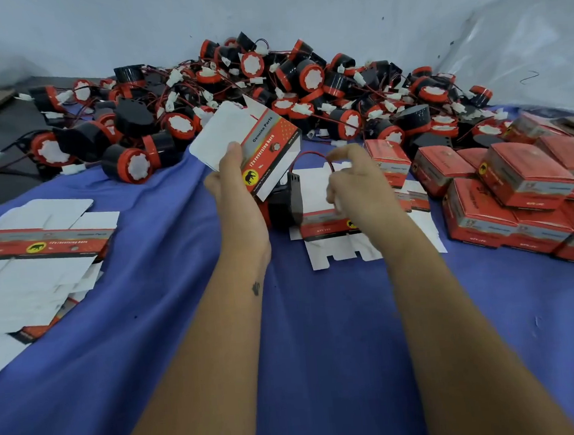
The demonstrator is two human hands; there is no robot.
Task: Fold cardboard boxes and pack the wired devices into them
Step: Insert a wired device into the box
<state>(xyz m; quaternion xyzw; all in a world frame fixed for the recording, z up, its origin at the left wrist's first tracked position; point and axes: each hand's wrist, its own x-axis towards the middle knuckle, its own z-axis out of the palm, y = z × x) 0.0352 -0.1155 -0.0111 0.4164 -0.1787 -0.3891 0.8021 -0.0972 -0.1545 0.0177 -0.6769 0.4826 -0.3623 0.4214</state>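
Left hand [234, 194] grips an open box [259, 144] over a horn [282, 200]. Right hand [351, 181] fingers curl at its red wire [311, 157]; grasp unclear. Risk: loose wire snags the flap, blocking closure.

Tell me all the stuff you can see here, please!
wired devices: a big pile, black and red, white plugs, far side by the wall
one device: black, under the held box
held box: one, red and grey, white flaps open
flat boxes: a stack, left; more in the middle
packed boxes: many, red, stacked right
cloth: blue, covers the table
left hand: grips the held box
right hand: pinches the red wire
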